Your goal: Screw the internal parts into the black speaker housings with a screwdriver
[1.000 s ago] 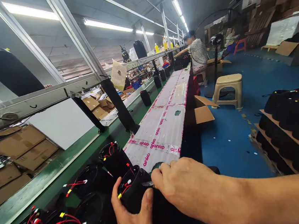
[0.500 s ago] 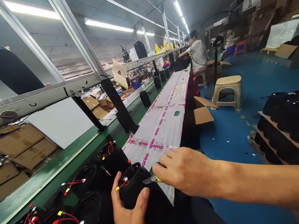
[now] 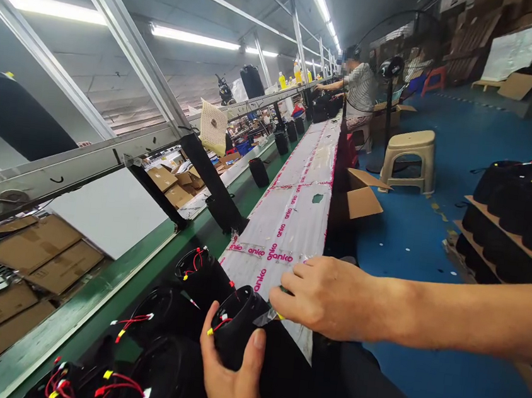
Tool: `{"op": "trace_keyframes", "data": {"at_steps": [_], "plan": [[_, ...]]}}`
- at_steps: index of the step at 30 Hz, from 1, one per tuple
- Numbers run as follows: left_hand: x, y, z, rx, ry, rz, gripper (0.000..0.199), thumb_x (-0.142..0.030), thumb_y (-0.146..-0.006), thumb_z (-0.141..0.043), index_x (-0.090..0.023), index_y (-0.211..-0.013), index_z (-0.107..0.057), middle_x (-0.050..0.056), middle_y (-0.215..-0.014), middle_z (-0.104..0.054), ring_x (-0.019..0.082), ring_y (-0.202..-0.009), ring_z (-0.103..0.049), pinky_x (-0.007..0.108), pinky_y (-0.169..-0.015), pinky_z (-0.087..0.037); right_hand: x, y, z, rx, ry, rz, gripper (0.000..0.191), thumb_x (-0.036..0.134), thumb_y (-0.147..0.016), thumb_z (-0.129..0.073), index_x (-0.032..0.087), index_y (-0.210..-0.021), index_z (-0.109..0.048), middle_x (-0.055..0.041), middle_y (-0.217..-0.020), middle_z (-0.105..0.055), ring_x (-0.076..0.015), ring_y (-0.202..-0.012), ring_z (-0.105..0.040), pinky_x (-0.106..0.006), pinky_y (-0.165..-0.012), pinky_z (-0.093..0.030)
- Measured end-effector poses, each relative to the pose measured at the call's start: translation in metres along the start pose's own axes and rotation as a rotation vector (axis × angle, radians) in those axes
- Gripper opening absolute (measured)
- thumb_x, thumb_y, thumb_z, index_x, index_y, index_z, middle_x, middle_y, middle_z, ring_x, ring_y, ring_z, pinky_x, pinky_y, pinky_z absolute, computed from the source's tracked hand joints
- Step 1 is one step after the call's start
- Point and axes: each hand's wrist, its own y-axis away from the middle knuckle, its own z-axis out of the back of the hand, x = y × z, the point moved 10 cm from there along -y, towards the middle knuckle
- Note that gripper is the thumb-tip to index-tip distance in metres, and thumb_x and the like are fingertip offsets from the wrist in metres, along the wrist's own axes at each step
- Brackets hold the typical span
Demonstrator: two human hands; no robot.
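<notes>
My left hand (image 3: 235, 376) is wrapped round a black cylindrical housing (image 3: 236, 348), thumb on the near side and fingers on the far side. The housing is tilted with its open end up, and red wires with white and yellow connectors stick out of it. My right hand (image 3: 322, 297) is closed on a small tool, seemingly a utility knife (image 3: 265, 318), with a flat greyish blade and a bit of yellow. Its blade lies at the housing's rim; the grip is mostly hidden by my fingers. More black housings (image 3: 201, 274) with red wires stand just left of my left hand.
A white-covered bench strip (image 3: 287, 220) with pink lettering runs away beside a green conveyor (image 3: 110, 271). Black posts (image 3: 213, 181) rise along it. On the right are a beige stool (image 3: 410, 160), an open carton (image 3: 361, 196) and stacked black housings (image 3: 526, 207). A co-worker (image 3: 358, 88) sits far ahead.
The view has shifted slightly. Both hands keep their hold, with the blade still at the housing's rim. The co-worker's arms and body have moved.
</notes>
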Motion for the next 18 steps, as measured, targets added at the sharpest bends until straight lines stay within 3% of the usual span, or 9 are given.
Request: {"op": "trace_keyframes", "data": {"at_steps": [10,18], "plan": [[0.0036,-0.0006,0.0000,0.008,0.010,0.004,0.077,-0.051,-0.077,-0.076,-0.029,-0.145,-0.049,0.009,-0.129,-0.067,0.033,-0.120,-0.064,0.048,-0.110,-0.045,-0.0003,-0.0017,0.0019,-0.028,0.009,0.011,0.016,0.005,-0.088,-0.046,0.018,-0.094,-0.054,-0.0012,-0.073,-0.056,-0.0183,-0.058,-0.051,-0.034,-0.051,-0.025],[0.0033,0.0012,-0.0014,0.013,-0.018,0.024,0.082,-0.051,-0.071,-0.078,-0.029,-0.144,-0.048,0.010,-0.131,-0.065,0.035,-0.118,-0.063,0.053,-0.107,-0.045,-0.0008,-0.0032,-0.0013,0.063,-0.001,0.019,0.017,0.006,-0.088,-0.047,0.019,-0.096,-0.054,-0.0014,-0.075,-0.058,-0.0195,-0.059,-0.055,-0.035,-0.050,-0.026]]}}
